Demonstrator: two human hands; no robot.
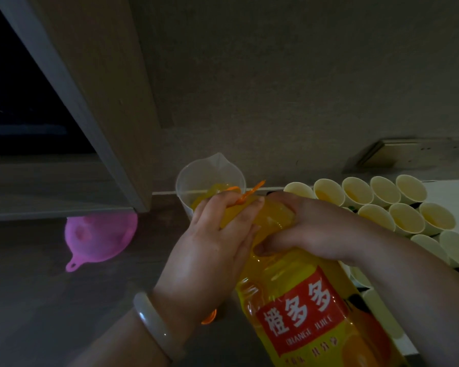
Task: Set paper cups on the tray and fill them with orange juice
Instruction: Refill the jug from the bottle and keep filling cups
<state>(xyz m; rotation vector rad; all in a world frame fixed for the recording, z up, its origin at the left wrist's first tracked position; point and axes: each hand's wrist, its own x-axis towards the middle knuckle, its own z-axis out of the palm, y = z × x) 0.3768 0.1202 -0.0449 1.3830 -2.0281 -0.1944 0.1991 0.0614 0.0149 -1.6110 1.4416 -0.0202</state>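
Head view: a person's left hand (212, 234) and right hand (297, 226) tip a large orange juice bottle (302, 308) toward a clear measuring jug (210, 178) at the desk's back edge. The fingers of both hands curl round the bottle's neck and shoulder. Paper cups (406, 218) stand packed on the tray (451, 189) along the right edge. Several show juice low inside, so setting out looks done and filling partly left. A pink funnel (101, 237) lies toward the back left and an orange cap (210, 317) sits under the left wrist. The room to move appears to be the desk between funnel and bottle, while the cups crowd the right arm.
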